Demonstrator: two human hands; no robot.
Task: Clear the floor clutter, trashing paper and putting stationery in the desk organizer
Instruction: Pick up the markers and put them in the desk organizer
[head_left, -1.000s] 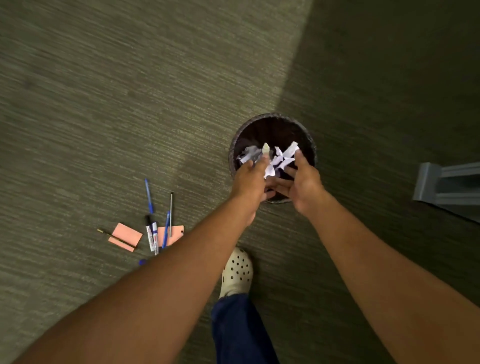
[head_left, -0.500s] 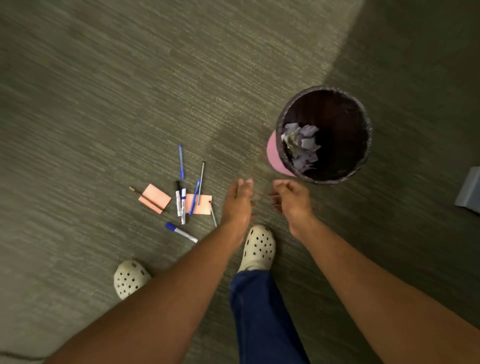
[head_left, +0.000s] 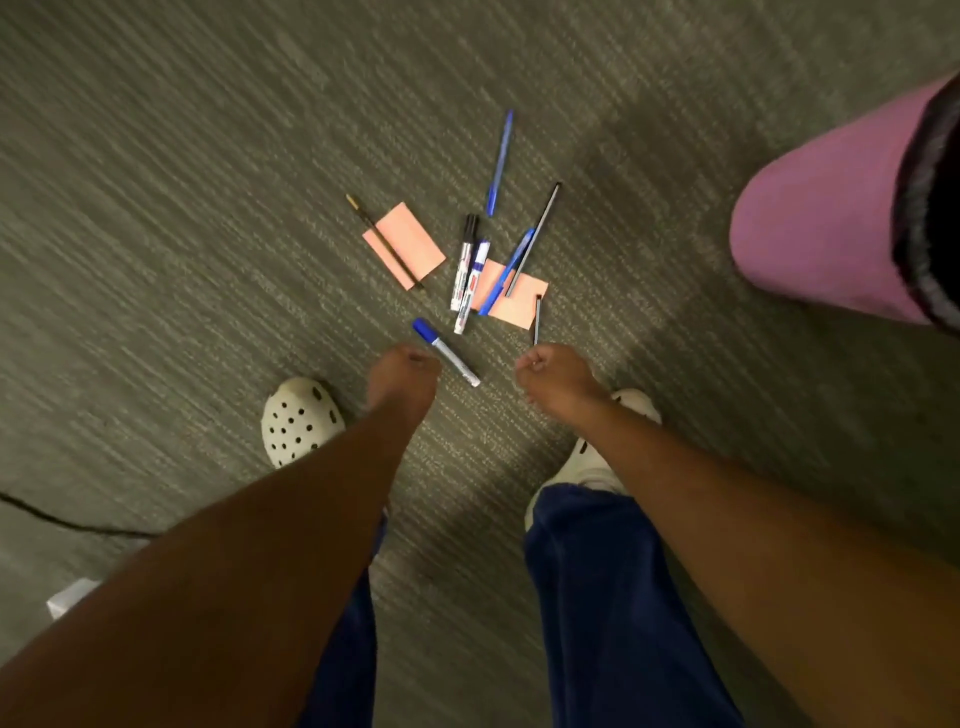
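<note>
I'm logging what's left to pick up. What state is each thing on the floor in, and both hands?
left hand: fingers curled, holding nothing
right hand: fingers curled, holding nothing
blue-capped marker: capped, lying alone on carpet
two markers: lying side by side
left sticky note: flat, thin pencil across it
right sticky note: flat, under a blue pen
pink bin: upright, at the frame's right edge
</note>
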